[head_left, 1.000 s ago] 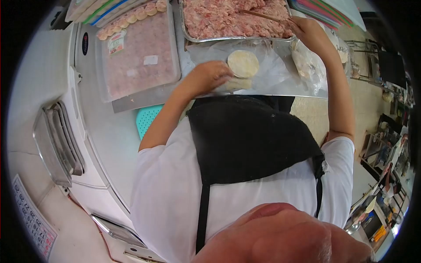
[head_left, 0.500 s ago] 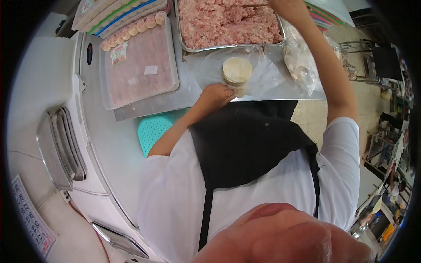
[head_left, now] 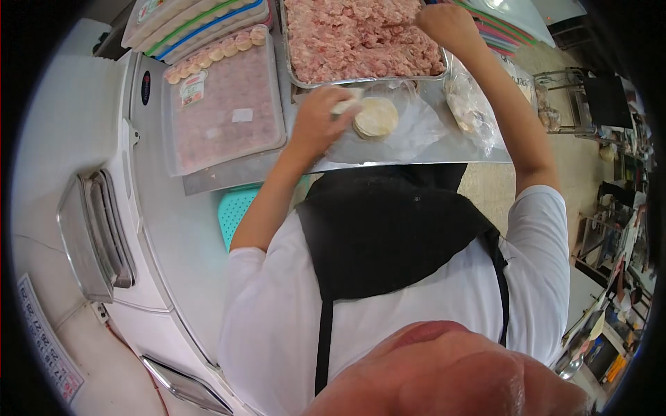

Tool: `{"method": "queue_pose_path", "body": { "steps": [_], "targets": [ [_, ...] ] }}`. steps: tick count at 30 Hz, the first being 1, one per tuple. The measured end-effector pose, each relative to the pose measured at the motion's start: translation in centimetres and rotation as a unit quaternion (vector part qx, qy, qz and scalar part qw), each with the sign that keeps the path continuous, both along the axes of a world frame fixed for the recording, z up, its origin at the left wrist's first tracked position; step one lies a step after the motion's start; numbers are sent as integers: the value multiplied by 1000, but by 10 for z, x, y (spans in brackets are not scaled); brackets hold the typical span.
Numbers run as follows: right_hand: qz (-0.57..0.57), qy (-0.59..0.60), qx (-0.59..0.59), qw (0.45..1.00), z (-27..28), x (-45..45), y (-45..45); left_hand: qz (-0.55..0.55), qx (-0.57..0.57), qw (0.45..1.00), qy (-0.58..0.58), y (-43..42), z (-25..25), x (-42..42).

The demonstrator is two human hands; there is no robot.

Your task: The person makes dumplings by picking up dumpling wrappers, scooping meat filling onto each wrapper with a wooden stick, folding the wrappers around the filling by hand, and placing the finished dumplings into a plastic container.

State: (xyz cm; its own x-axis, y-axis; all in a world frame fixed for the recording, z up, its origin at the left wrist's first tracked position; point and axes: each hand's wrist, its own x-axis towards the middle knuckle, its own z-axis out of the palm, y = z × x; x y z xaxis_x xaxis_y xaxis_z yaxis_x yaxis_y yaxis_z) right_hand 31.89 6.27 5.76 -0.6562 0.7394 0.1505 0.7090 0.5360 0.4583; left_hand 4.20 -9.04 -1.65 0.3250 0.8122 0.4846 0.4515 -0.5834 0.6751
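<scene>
My left hand (head_left: 318,123) is closed on a pale, thin dough wrapper (head_left: 349,101), held just left of a stack of round wrappers (head_left: 376,118). The stack sits on clear plastic sheeting (head_left: 420,126) on the metal table. Above it is a large metal tray (head_left: 368,79) filled with pink minced meat (head_left: 354,41). My right hand (head_left: 448,28) is closed round a thin brown stick (head_left: 400,25), whose far end reaches into the meat at the tray's right side.
A lidded plastic box (head_left: 225,128) of round pieces lies at left, with stacked boxes (head_left: 201,28) behind it. A plastic bag (head_left: 472,107) is right of the wrappers. Below the table edge, a turquoise perforated basket (head_left: 234,211) shows.
My left hand has risen from the table's front edge, below the stack, to the stack's upper left with a wrapper. My right hand stays over the tray's right side with the stick.
</scene>
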Motion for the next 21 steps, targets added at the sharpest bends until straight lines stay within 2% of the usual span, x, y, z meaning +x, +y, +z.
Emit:
{"method": "queue_pose_path", "body": {
  "steps": [2, 3, 5, 8, 12, 14, 15, 18, 20, 21],
  "targets": [
    [5, -5, 43, 999, -20, -2, 14, -75, 32, 996, 35, 10, -28, 27],
    [6, 3, 27, 1000, -37, -11, 10, -113, 49, 991, 52, 13, -37, 36],
    [6, 14, -5, 1000, -55, -31, 4, -94, 35, 990, 98, 5, -30, 44],
    [-28, -10, -73, 997, -48, -43, -25, -56, 4, 988, 144, 1, -36, 38],
    [8, 32, -61, 998, -53, -10, -21, -55, -27, 977, 205, -4, -15, 40],
    [35, 59, -19, 997, -37, -6, -24, -41, -24, 971, 233, -4, -12, 51],
    [37, 94, -42, 994, -26, -8, -29, -35, -20, 968, 247, -2, -12, 56],
    [51, 198, -108, 973, -7, -12, -51, -42, -28, 972, 228, 7, -26, 43],
    [74, 272, -150, 948, -15, -3, -62, 8, -60, 990, 130, 13, -51, 23],
    [52, 341, -228, 911, -16, -6, -73, 34, -76, 993, 82, 16, -58, 10]
  ]
}}
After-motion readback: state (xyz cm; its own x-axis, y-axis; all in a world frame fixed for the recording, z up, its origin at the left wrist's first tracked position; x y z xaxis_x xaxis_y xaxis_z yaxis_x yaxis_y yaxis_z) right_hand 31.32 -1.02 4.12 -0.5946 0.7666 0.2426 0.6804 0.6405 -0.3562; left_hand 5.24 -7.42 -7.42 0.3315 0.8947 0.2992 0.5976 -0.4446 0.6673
